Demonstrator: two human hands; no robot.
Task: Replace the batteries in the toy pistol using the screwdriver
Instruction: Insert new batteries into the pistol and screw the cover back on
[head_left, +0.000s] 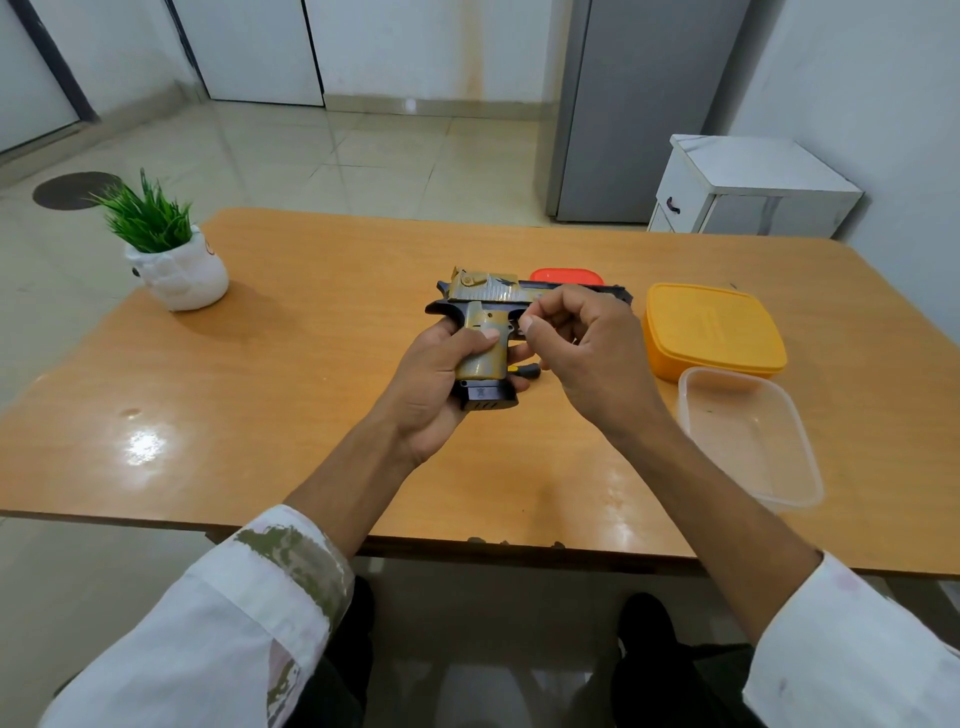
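Observation:
I hold the gold and black toy pistol (485, 301) above the middle of the wooden table (260, 389), barrel pointing right. My left hand (441, 374) grips its handle, thumb across the gold side. My right hand (592, 353) is just right of the handle by the trigger area, fingers curled and thumb tip against the forefinger. Whether it pinches something small is hidden. A short piece of the screwdriver (525, 370), yellow and black, lies on the table under my hands.
A red lid (566, 274) lies behind the pistol. An orange lidded box (711, 327) and an open clear plastic container (748, 436) stand at the right. A potted green plant (176, 260) sits at the far left corner.

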